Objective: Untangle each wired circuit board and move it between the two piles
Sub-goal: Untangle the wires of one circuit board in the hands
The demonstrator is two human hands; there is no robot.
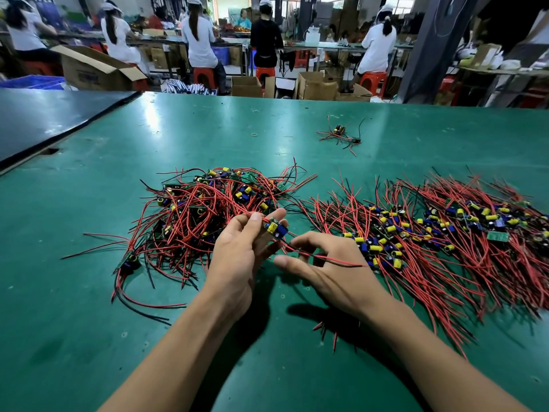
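Green bench (89, 292) has 2 piles: tangled pile (202, 215) left, combed pile (445, 233) right, w/ 1 small cluster (338, 132) far. L hand (237, 257) grips 1 board (274, 228) between them; R hand (329, 272) pinches its red wire (335, 260).

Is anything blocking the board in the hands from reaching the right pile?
Nothing solid. The left hand holds the board; the right hand pinches its wires, with bare table before the right pile. Whether wires snag in the left pile is unclear.

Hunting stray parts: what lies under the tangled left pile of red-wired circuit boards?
Green table mat shows around the tangled left pile of wired boards; anything beneath is covered.
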